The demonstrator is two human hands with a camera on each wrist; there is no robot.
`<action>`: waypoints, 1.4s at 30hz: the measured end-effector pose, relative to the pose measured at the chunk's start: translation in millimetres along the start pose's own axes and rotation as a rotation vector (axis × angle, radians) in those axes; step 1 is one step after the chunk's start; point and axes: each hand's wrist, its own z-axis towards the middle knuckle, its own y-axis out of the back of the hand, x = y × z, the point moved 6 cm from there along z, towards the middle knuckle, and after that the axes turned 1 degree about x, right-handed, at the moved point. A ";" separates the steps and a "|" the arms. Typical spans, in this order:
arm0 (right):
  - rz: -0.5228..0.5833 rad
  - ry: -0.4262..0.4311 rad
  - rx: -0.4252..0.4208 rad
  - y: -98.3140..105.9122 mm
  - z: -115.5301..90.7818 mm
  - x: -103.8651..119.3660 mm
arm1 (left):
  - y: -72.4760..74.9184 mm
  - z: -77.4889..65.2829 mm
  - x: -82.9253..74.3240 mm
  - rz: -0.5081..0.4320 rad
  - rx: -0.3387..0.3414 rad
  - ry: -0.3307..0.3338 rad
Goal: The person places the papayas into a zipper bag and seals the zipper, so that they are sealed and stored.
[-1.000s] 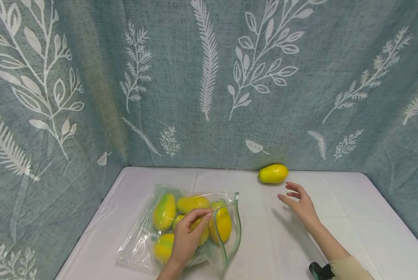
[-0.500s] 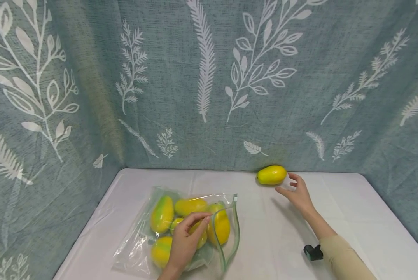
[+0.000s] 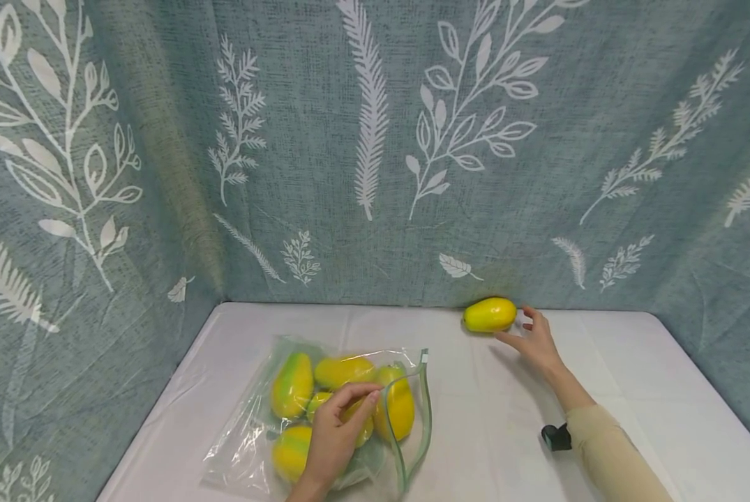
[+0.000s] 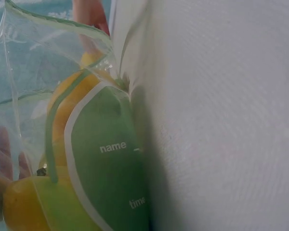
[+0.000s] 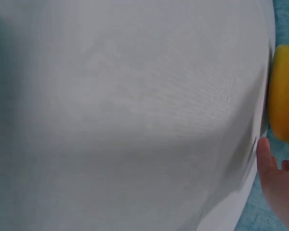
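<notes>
My left hand (image 3: 337,434) pinches the opening edge of a clear zip bag (image 3: 426,408) with green strips. Inside it lie several yellow-green papayas (image 3: 292,385); my hand covers part of them. The left wrist view shows the bag's green printed label (image 4: 103,156), reading "name" and "time". At the table's back edge a single papaya (image 3: 490,315) rests on its side. My right hand (image 3: 536,346) reaches to this fruit's right end, thumb and fingers spread apart. From the right wrist, the thumb shows just below the papaya (image 5: 285,94).
A white cloth covers the table (image 3: 475,439). Blue-green curtains (image 3: 324,174) with white leaf prints stand behind it and on both sides. A black device (image 3: 557,437) sits at my right wrist, beside the beige sleeve (image 3: 613,453).
My right hand has moved forward, up to the lone papaya's right end. The left hand keeps its pinch on the bag's edge. The head view has shifted slightly.
</notes>
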 end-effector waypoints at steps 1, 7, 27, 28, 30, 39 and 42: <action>-0.001 -0.001 0.007 -1.0 1.8 0.0 | 0.3 -0.2 0.2 0.003 0.001 0.003; 0.006 0.006 0.046 -5.2 11.6 -0.1 | 1.1 -0.8 2.0 -0.009 0.003 0.003; 0.071 0.004 0.050 -11.7 15.0 3.5 | 0.6 -1.2 3.0 -0.021 0.005 -0.023; 0.069 0.003 0.045 -11.6 14.6 3.8 | 0.6 -1.0 3.0 -0.020 0.006 -0.022; 0.067 0.000 0.037 -11.3 13.5 4.2 | 0.5 -0.9 3.1 -0.020 0.009 -0.015; 0.026 0.045 0.026 -14.6 14.6 5.8 | 0.5 -0.8 2.7 -0.013 0.010 -0.008; 0.014 0.044 0.014 -15.3 13.7 5.6 | 0.1 -0.8 2.2 -0.012 0.012 -0.015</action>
